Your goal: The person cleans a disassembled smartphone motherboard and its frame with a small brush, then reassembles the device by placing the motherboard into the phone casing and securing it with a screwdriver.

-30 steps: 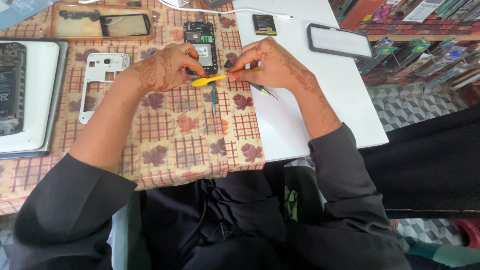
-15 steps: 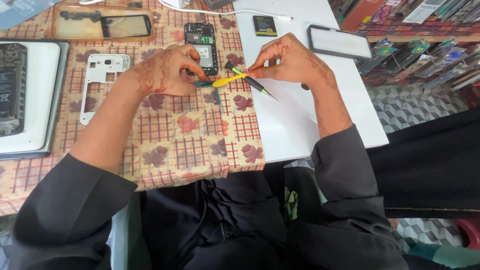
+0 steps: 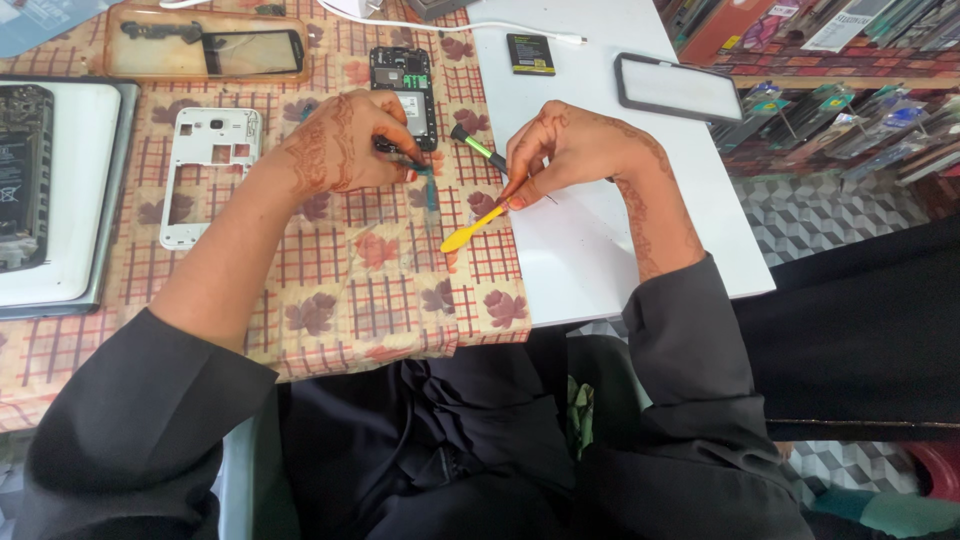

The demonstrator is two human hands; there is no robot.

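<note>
From my remote seat, the bench (image 3: pixel 300 300) under its patterned cloth fills the frame. At centre top lies the opened phone (image 3: pixel 404 82). My left hand (image 3: pixel 340 145) pinches a thin teal tool just below it. My right hand (image 3: pixel 570 150), since a second ago swung rightward off the phone, pinches the yellow pry tool (image 3: pixel 470 228), its blade now lowered to the cloth, with a green-tipped screwdriver (image 3: pixel 480 148) poking up beside it.

A white desk (image 3: pixel 640 250) carries a patterned cloth (image 3: pixel 350 290) of red checks and brown leaves over its left part. Beyond the desk's right edge the floor (image 3: pixel 830 215) shows grey and white geometric tiles, and a display rack (image 3: pixel 850 110) of small packaged goods stands at upper right under even light.
</note>
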